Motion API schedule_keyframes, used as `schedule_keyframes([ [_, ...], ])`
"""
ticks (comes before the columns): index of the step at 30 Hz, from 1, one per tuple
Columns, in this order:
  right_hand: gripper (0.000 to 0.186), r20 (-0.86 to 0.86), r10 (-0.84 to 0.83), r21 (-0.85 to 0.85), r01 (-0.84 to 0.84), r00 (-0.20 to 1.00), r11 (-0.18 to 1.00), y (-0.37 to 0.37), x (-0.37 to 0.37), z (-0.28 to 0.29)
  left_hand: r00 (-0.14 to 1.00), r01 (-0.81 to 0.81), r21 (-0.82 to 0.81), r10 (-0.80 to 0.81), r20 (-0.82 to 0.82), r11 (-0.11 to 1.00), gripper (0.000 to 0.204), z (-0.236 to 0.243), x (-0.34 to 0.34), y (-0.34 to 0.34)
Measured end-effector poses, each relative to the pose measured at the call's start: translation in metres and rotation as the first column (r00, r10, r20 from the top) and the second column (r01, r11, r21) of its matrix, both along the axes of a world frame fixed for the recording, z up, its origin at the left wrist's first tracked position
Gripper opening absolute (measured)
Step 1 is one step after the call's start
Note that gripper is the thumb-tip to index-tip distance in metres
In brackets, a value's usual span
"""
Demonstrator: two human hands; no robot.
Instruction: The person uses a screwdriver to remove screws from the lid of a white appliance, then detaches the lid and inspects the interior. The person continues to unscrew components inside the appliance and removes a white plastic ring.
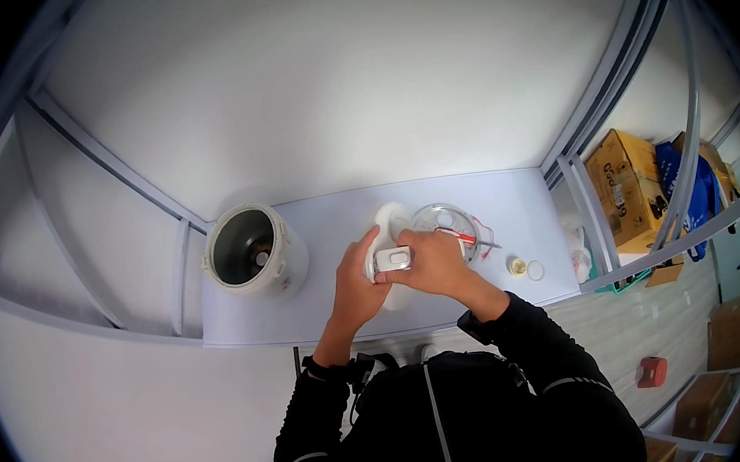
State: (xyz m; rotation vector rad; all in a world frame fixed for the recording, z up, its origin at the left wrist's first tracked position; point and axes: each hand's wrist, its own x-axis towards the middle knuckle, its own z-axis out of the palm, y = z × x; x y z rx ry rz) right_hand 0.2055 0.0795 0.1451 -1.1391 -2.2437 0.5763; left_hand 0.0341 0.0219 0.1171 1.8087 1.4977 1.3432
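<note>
We have our left hand (356, 275) and right hand (436, 260) clamped on a gray-buttoned white piece (384, 262) over the middle of the desk (328, 226), right of the open white pot (292, 261).

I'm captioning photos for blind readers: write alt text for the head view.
A person's left grip and right grip hold a curved white part over a pale table; an open white pot stands to the left, a round silver disc and red-handled tool to the right.
</note>
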Motion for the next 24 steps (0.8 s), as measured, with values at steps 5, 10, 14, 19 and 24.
schedule_keyframes([
  [5, 0.056, 0.017, 0.026, 0.102, -0.028, 1.000, 0.994, 0.001, 0.001, 0.003, 1.000, -0.026, -0.048, 0.025, -0.019, 0.999, 0.074, 0.004, 0.001, -0.006],
  [10, 0.057, 0.085, 0.083, 0.182, -0.098, 0.993, 0.978, 0.003, 0.004, 0.008, 0.999, 0.026, 0.084, -0.023, -0.043, 0.996, 0.074, 0.002, -0.006, -0.006],
  [14, 0.053, -0.057, 0.125, 0.048, -0.122, 0.991, 0.991, 0.009, 0.016, 0.014, 0.998, -0.059, 0.023, 0.059, -0.019, 0.998, 0.074, -0.005, -0.026, -0.007],
  [19, 0.040, -0.646, -0.192, -0.506, -0.227, 0.738, 0.832, 0.032, 0.029, -0.014, 0.913, -0.185, -0.033, 0.184, 0.364, 0.982, 0.073, -0.025, -0.041, 0.000],
  [24, 0.029, -0.827, -0.292, -0.547, -0.565, 0.481, 0.618, 0.025, 0.028, -0.007, 0.736, -0.264, -0.158, 0.304, 0.605, 0.952, 0.071, -0.069, -0.052, 0.006],
])
